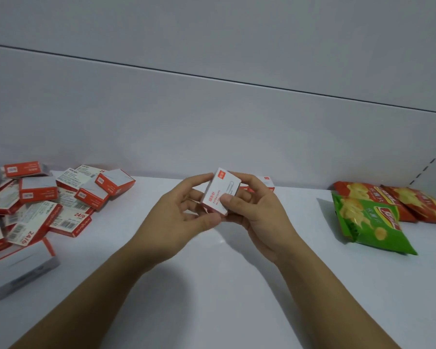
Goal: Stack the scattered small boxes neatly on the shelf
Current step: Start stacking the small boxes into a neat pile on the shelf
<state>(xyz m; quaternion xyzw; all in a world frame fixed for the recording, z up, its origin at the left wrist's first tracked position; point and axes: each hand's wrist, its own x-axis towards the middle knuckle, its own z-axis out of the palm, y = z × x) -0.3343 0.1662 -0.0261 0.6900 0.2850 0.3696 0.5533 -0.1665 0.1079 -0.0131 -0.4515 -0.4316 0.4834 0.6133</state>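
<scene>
Small white-and-red cardboard box [220,190] w/ a paper-clip drawing is held tilted above the white shelf [212,285], between both hands. Left hand [179,215] grips it, fingers curled round top & bottom edges. Right hand [259,210] pinches it too, thumb on the front face. Heap of red-and-white boxes [48,200] lies scattered at far left (some label-up, some on edge). Green crisp bag [373,222] & red crisp bags [388,197] lie at right, well apart from the hands.

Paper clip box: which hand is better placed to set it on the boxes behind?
Probably the right hand: the boxes behind lie past its fingers, and both hands hold the paper clip box.
</scene>
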